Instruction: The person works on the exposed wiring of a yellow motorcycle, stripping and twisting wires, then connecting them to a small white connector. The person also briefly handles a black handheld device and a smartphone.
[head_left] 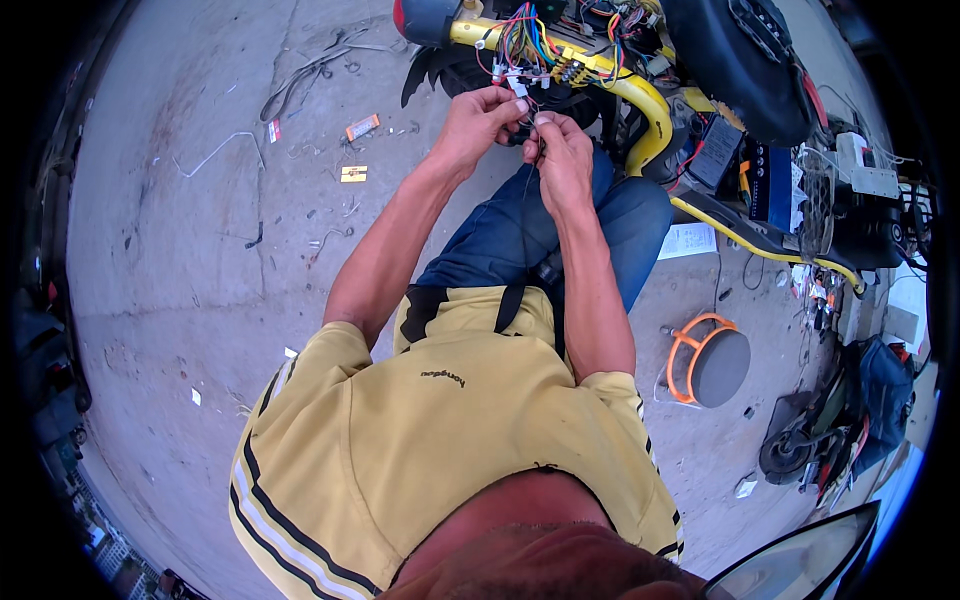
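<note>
In front of the yellow scooter frame (645,95), both my hands are raised close together over my knees. The fingers of my left hand (483,122) are pinched beside white connectors (517,84) at the end of the wire bundle; they seem to hold a thin wire, though the fingertips hide most of it. My right hand (563,160) is closed on a thin dark wire (525,205), which hangs down past my trousers. Coloured wires (530,38) spill from the open body of the scooter just beyond my fingers.
The black seat (740,65) tilts up at the upper right. On the concrete floor lie an orange packet (362,127), a yellow card (353,174) and a loose strap (300,75). An orange-framed stool (720,365) is to my right, beyond it a parts pile (850,425).
</note>
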